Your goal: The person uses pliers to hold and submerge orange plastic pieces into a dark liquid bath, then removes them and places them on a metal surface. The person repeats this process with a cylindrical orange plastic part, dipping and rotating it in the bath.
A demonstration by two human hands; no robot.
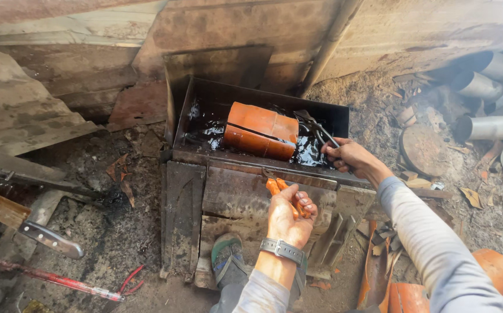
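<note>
The left hand [289,217] was closed around orange-handled pliers [280,191] at the near rim of the metal tray [251,159]. The right hand [350,156] was clamped on dark tongs [318,130] reaching toward the orange pipe section [261,130], which lay in black liquid. A good grip would probably need both tools seated on the pipe's edges.

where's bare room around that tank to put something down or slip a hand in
Inside the tank, the dark liquid left of the orange pipe is open. Its right end is crowded: the right hand holds tongs there. The front rim is taken by the left hand gripping orange-handled pliers.
</note>
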